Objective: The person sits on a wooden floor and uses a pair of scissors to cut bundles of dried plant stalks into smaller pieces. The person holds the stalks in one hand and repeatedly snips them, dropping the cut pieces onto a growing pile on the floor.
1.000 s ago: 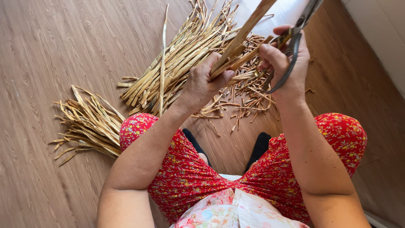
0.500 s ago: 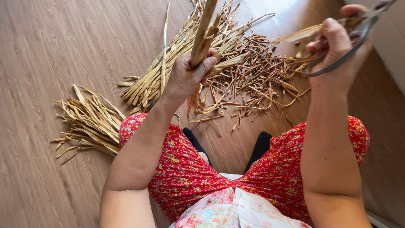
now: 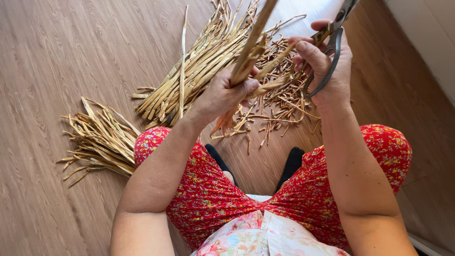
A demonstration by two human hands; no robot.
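Dried stalk bundle (image 3: 251, 57): trimming in progress, held above the lap.
The left hand (image 3: 226, 92) is closed around the bundle, upright-tilted; just right of those fingers the right hand (image 3: 322, 64) grips dark metal shears (image 3: 334, 40), blades out of frame. Below the fingers lies a scatter of short cut pieces (image 3: 279, 106), judged finished offcuts. Left of them, two heaps of long stalks (image 3: 189, 80) and (image 3: 97, 142) appear unprocessed. Beyond: wood-grain floor (image 3: 71, 57), a pale wall base (image 3: 426, 33) at far right.
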